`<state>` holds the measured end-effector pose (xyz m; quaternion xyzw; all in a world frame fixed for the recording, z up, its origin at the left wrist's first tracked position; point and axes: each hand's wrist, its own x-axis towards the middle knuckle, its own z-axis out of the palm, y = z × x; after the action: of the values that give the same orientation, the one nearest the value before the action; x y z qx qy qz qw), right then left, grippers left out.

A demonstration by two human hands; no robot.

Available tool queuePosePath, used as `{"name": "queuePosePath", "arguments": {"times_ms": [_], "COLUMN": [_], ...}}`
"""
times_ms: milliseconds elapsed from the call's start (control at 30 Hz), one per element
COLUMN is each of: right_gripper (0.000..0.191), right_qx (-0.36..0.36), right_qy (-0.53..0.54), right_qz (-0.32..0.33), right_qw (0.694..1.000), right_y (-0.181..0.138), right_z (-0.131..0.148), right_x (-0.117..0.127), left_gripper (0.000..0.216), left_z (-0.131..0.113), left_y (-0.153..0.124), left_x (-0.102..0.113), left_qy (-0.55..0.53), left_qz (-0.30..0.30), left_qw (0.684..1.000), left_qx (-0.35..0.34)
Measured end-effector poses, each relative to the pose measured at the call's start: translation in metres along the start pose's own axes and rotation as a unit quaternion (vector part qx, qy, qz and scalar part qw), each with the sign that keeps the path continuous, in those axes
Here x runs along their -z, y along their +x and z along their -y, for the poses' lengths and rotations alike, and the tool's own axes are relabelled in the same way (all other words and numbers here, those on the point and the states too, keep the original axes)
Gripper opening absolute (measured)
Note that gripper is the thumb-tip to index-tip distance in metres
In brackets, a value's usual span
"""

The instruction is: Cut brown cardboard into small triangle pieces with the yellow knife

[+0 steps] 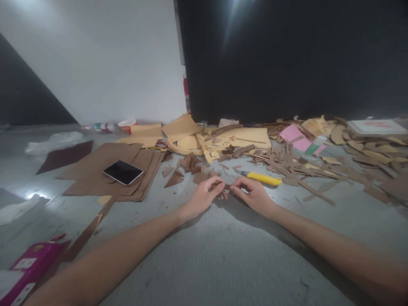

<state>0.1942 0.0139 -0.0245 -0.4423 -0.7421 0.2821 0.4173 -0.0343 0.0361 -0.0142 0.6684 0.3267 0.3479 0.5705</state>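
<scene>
My left hand (206,194) and my right hand (253,196) come together low over the grey tabletop, each with fingers closed in a pinch. Between them runs a small dark brown piece of paper (227,186), mostly hidden by the fingers. Just beyond my right hand lies a yellow utility knife (264,178), its blade pointing left. Folded brown paper triangles (174,178) and other small folded pieces (190,162) are scattered past my left hand.
A black-screened phone (123,172) rests on stacked brown sheets (92,163) at left. Paper strips (293,165) and offcuts spread to the right, with a pink sheet (295,135). A magenta item (38,259) is at lower left. A paper cup (127,126) stands at the back.
</scene>
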Motion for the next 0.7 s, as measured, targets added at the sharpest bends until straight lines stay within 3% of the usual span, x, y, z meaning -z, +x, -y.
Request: {"name": "queuePosePath", "arguments": {"times_ms": [333, 700], "right_gripper": [0.036, 0.035], "right_qx": [0.033, -0.013], "right_qy": [-0.022, 0.018], "right_qz": [-0.002, 0.06], "right_qw": [0.999, 0.998], "right_y": [-0.0007, 0.0008], "right_z": [-0.001, 0.005], "right_x": [-0.0027, 0.001], "left_gripper": [0.039, 0.034], "left_z": [0.0005, -0.0033], "left_y": [0.0002, -0.0021], "left_x": [0.0003, 0.0], "left_qy": [-0.006, 0.038], "left_qz": [-0.015, -0.025], "left_qw": [1.0, 0.999], "left_qx": [-0.004, -0.01]}}
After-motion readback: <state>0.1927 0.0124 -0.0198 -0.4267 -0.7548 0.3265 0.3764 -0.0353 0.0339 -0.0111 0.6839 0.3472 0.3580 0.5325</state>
